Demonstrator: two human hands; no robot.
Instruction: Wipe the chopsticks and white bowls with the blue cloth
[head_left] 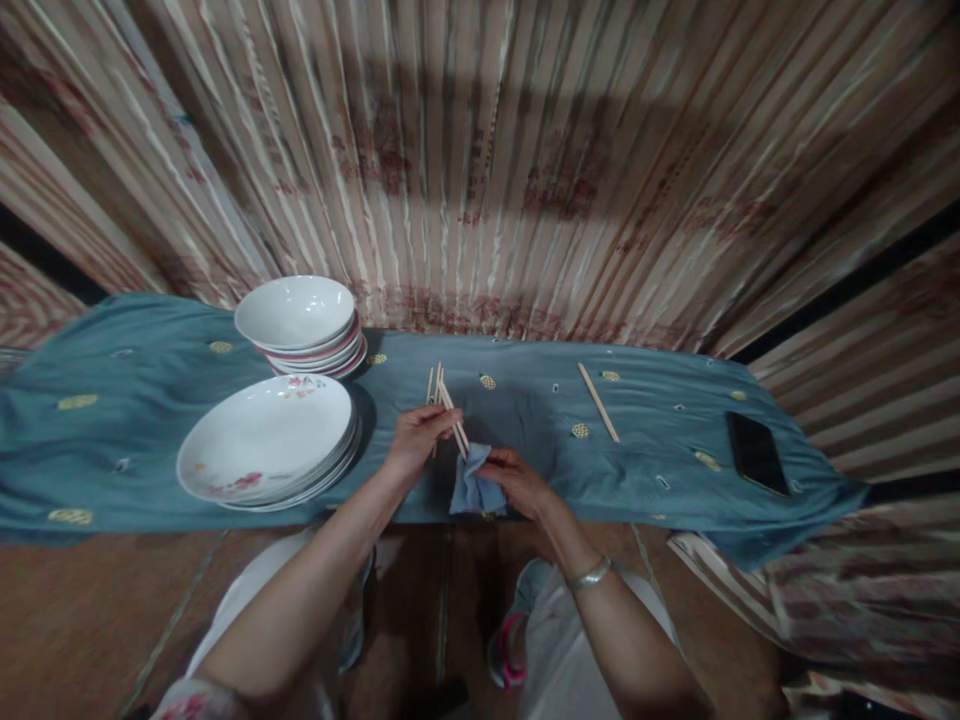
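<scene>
My left hand [424,436] is closed on a pair of light wooden chopsticks [450,402], held tilted above the cloth-covered table. My right hand [514,478] pinches a blue-grey cloth [475,482], which wraps around the chopsticks' lower ends. Just behind my left hand, more chopsticks [430,384] lie on the tablecloth, partly hidden by the fingers. Farther right, one or two chopsticks [598,402] rest side by side at a slant; I cannot tell how many.
On the left stand a stack of white plates [262,440] with red flowers and, behind it, a stack of white bowls [296,312]. A black phone [756,453] lies at the right. The teal tablecloth [525,385] reaches a striped curtain [480,180] at the back.
</scene>
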